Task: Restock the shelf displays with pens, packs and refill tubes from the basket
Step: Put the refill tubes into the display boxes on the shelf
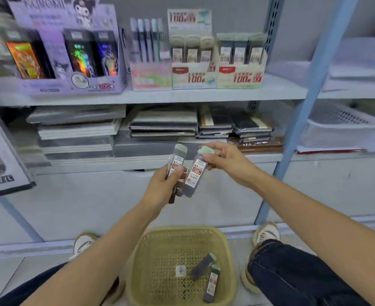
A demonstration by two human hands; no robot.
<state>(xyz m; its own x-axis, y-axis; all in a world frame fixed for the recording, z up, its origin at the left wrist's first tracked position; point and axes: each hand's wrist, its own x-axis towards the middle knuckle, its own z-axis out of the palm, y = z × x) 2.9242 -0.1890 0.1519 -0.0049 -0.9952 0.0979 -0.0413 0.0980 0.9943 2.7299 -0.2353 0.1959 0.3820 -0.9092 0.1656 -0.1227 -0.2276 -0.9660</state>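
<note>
The person's left hand [162, 186] is curled round a bunch of clear plastic refill tubes [177, 161] with red-and-white labels. At its 3 o'clock the right hand [228, 162] pinches the pale green cap of a single tilted tube [194, 175], whose lower end touches the bunch. At 6 o'clock a yellow perforated plastic basket [138, 261] on the floor holds two dark green-capped tubes [203, 266]. At 12 o'clock cardboard display boxes [240, 76] of tubes stand on the upper grey shelf [281, 89].
</note>
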